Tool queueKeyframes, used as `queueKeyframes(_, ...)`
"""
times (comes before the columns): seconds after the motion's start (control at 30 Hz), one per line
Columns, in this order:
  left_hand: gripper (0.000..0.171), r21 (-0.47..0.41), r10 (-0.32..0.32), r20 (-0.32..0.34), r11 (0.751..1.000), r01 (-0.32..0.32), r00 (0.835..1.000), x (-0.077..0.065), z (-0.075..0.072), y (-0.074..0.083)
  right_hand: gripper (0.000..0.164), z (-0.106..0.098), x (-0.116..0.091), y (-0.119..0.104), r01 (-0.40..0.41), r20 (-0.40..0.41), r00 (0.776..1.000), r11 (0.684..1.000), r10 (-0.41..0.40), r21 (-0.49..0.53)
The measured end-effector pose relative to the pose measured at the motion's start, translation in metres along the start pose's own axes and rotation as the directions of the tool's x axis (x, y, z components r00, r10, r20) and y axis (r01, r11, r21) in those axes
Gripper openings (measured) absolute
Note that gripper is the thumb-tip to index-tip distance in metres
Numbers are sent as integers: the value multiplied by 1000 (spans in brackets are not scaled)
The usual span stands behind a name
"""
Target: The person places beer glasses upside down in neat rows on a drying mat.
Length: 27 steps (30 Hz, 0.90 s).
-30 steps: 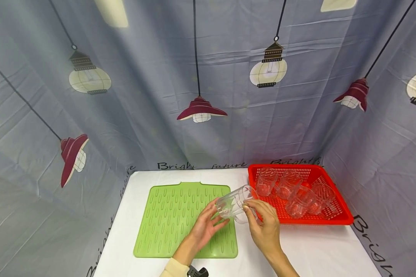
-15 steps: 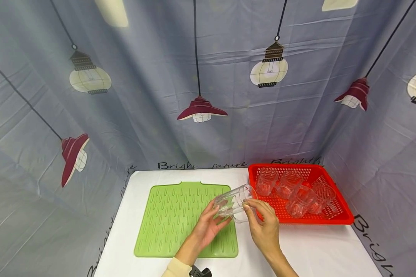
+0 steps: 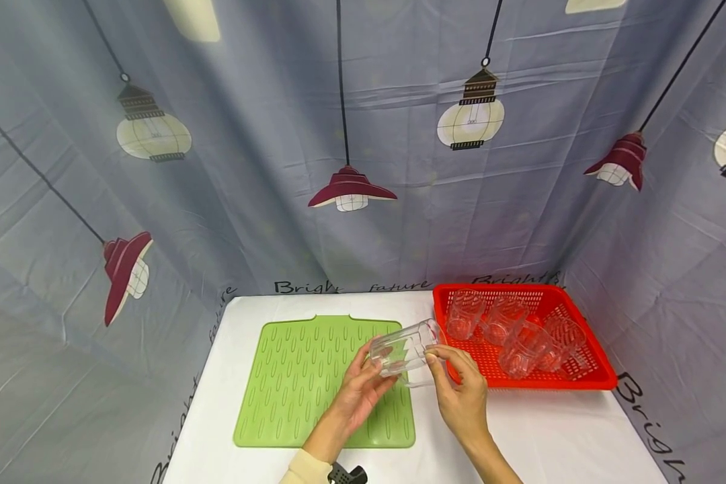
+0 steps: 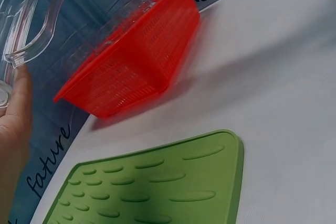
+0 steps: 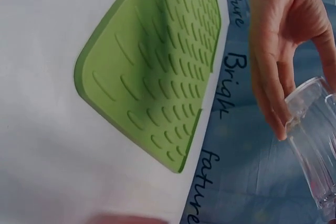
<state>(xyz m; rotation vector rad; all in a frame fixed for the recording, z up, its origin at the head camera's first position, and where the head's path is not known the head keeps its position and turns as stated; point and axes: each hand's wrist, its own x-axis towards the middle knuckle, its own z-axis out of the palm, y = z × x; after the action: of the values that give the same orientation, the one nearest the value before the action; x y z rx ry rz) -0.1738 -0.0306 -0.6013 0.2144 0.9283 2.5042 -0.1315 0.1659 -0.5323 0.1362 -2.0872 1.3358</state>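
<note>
A clear mug (image 3: 404, 346) is held tilted over the right edge of the green mat (image 3: 302, 390), its base end to the left. My left hand (image 3: 358, 393) grips it around the base with thumb and fingers. At the rim end, the thumb and fingertips of my right hand (image 3: 464, 400) pinch the wall. The left wrist view shows the mug's curved handle (image 4: 51, 24) hanging on its side. In the right wrist view, the fingers of the left hand (image 5: 286, 30) lie against the mug's base end.
Right of the hands stands a red perforated basket (image 3: 520, 384) with several clear mugs (image 3: 464, 316) inside. A white-covered table (image 3: 448, 464) lies under everything. Behind it hangs a grey-blue curtain (image 3: 266, 222) printed with lamps.
The mug has shifted slightly left, its base settling deeper into my left hand, whose thumb and fingers have closed around it. My right hand stays nearly in place at the rim.
</note>
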Motion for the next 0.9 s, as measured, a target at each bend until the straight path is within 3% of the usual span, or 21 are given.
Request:
queueKeyframes(0.27, 70, -3, 36, 24, 999, -36, 999, -1, -1, 3, 20, 1, 0, -1, -90, -2, 996, 995, 90, 36)
queueKeyframes(0.47, 67, 55, 47, -16, 997, -46, 999, -3, -3, 6, 21, -1, -1, 1, -68, 43, 997, 997, 66, 44)
queueKeyframes(0.7, 63, 95, 82, -41, 992, -78, 996, -6, -10, 14, 23, -2, -1, 4, 27, 68, 997, 999, -29, 24)
queueKeyframes(0.9, 59, 161, 126, -103, 981, -109, 987, -15, -25, 33, 18, -5, -1, 6, -62, 120, 991, 998, 59, 24)
